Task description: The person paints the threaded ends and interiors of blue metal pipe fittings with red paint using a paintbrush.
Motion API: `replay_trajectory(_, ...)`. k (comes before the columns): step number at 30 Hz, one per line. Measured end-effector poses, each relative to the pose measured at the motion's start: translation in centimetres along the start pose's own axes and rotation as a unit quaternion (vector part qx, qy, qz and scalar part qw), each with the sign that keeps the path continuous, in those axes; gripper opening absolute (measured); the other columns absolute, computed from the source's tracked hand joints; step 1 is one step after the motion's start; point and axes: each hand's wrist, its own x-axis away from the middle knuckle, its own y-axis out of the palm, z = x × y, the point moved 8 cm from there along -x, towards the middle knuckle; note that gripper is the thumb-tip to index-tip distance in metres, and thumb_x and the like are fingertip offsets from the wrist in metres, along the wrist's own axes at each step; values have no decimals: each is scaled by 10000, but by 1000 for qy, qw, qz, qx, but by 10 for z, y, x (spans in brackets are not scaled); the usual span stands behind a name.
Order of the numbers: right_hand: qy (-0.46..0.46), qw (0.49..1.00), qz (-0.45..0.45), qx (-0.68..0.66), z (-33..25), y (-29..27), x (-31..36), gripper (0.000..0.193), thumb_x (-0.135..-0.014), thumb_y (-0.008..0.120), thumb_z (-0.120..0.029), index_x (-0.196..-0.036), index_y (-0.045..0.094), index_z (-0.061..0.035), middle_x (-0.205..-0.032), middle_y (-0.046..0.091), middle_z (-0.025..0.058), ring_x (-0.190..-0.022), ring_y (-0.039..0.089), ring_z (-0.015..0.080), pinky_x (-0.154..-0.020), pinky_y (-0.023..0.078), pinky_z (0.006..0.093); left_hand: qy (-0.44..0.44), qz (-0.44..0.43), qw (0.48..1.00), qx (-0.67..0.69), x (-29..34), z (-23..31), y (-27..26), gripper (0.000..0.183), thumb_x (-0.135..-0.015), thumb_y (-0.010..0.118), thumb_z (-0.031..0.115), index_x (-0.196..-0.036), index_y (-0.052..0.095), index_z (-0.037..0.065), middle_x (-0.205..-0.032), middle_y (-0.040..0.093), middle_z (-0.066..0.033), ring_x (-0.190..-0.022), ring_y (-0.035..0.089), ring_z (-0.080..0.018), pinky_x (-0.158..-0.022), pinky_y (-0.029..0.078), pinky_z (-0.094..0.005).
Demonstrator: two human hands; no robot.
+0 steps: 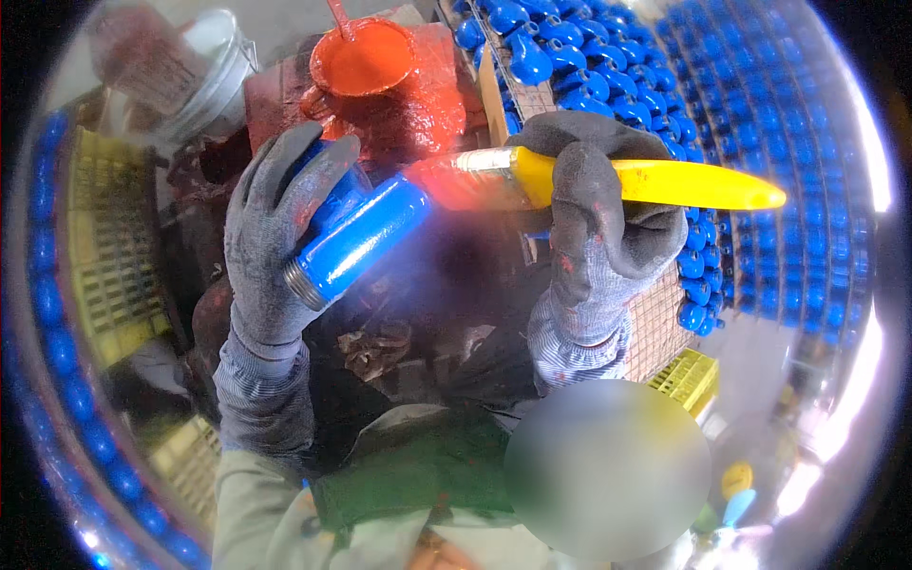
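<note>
My left hand (261,233), in a grey glove spotted with red, is closed around a shiny blue threaded fitting (366,247). The fitting is tube-shaped and tilted, its bare threaded end low by my wrist; my fingers hide part of its far side. In my gloved right hand (603,214) is a paintbrush (698,182) with a yellow handle, held level. Its reddish bristles, smeared by motion, meet the upper right end of the fitting. Beyond my left hand stands a round pot of red paint (369,62) with a stick in it.
Red paint coats the board (442,81) under the pot. A white bucket (214,71) is at the far left. Many blue parts (617,81) fill wire racks at the far right. Yellow crates stand left (114,247) and lower right (686,378). A blurred round patch covers the lower right.
</note>
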Motion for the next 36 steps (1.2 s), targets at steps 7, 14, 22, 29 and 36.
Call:
replay_trajectory(7, 7, 999, 18, 34, 0, 0, 5, 102, -824, 604, -58, -901, 583, 6, -885, 661, 163, -734, 615, 170, -694, 501, 304, -54, 34, 992, 107, 4, -1, 5, 579, -661, 810, 63, -1189, 574, 25, -1150, 607, -121, -1031, 599, -205, -878, 494, -349)
replay_trajectory(14, -218, 967, -104, 85, -8, 23, 1, 144, -733, 635, -35, -862, 636, 29, -862, 668, 196, -763, 653, 308, -695, 539, 372, -335, 13, 646, 686, 36, -32, 54, 364, -848, 614, 15, -1203, 536, -14, -1150, 599, -113, -999, 618, -199, -867, 512, -309)
replay_trajectory(22, -181, 955, -133, 191, 12, 32, 0, 229, -724, 555, 5, -936, 635, 38, -934, 659, 199, -874, 646, 335, -788, 519, 384, -290, -21, 348, 891, 27, -6, 72, 535, -881, 576, 363, -1280, 460, 27, -1209, 559, -140, -1099, 565, -259, -956, 461, -414)
replay_trajectory(29, -59, 986, -79, 134, 61, 8, -8, 254, -892, 459, -117, -1075, 547, 36, -1027, 620, 185, -837, 634, 234, -706, 517, 299, -269, -121, 115, 949, 22, 46, 59, 789, -808, 516, 660, -1296, 394, 53, -1194, 506, -291, -991, 549, -473, -824, 476, -547)
replay_trajectory(36, 196, 942, -54, -266, 118, -7, -18, 364, -963, 492, -341, -1137, 517, -22, -1052, 623, 128, -747, 646, 122, -517, 457, 148, -108, -262, 33, 959, 13, 76, 59, 729, -824, 504, 660, -1210, 450, 44, -1090, 556, -295, -902, 593, -485, -642, 512, -496)
